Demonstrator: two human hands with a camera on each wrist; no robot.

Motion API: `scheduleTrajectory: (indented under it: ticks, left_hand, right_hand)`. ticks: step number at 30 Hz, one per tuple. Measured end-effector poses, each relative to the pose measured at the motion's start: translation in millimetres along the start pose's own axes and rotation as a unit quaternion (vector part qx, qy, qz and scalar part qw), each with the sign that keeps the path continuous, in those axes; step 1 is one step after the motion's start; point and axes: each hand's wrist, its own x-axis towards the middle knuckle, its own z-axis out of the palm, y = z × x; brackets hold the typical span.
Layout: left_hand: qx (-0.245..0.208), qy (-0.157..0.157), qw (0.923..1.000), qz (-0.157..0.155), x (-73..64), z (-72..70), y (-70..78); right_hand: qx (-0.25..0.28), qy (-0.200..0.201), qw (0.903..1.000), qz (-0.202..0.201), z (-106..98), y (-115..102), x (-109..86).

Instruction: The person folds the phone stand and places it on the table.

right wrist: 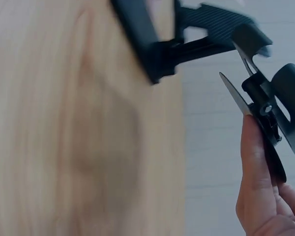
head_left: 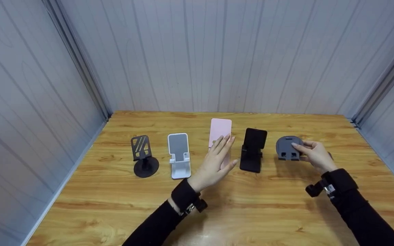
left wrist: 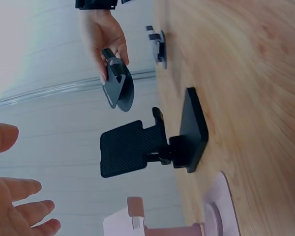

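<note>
My right hand pinches a dark grey phone stand with a round base, its plates folded close together. In the right wrist view the stand is held above the table, the thumb and fingers on its plates. My left hand, fingers straight and spread, overlaps the pink phone stand in the head view. The left wrist view shows those fingers apart from the pink stand. Between the hands stands a black phone stand with a rectangular base.
To the left on the wooden table are a white phone stand with a grey pad and a black stand with a round base. Another small greyish stand sits beyond the right hand. Pale panel walls enclose the table.
</note>
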Motion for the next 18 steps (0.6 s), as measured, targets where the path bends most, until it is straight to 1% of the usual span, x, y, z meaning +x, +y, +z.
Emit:
scheduleTrajectory:
  ticks: [1,3,5,6,10,12,17,18]
  left_hand:
    - [0.008,-0.002,1.0,0.001,-1.6,0.1,-0.5]
    - [0.021,-0.008,0.9997,-0.001,-5.4,0.5,-1.5]
    - [0.032,-0.016,0.9994,-0.002,-10.5,0.7,-2.9]
    - [0.036,-0.019,0.9991,-0.003,-12.9,0.7,-3.4]
    - [0.056,-0.029,0.998,-0.003,-21.2,-0.7,-5.8]
    - [0.066,-0.029,0.9973,-0.007,-24.3,-1.5,-8.0]
    - [0.093,-0.034,0.9946,-0.029,-30.7,-3.0,-13.0]
    - [0.099,-0.036,0.9939,-0.033,-32.4,-3.5,-13.7]
  right_hand:
    - [-0.032,0.007,0.9994,0.012,1,0,-0.7]
    - [-0.101,0.015,0.9944,0.026,4,-3,-4.1]
    - [-0.143,0.027,0.9887,0.035,7,-4,-5.9]
    - [-0.155,0.034,0.9866,0.039,9,-4,-6.9]
    - [-0.183,0.043,0.9809,0.049,9,2,-7.5]
    - [-0.181,0.047,0.9806,0.058,9,4,-5.5]
    - [-0.191,0.055,0.9765,0.083,7,5,2.9]
    - [-0.201,0.056,0.9743,0.085,6,5,4.7]
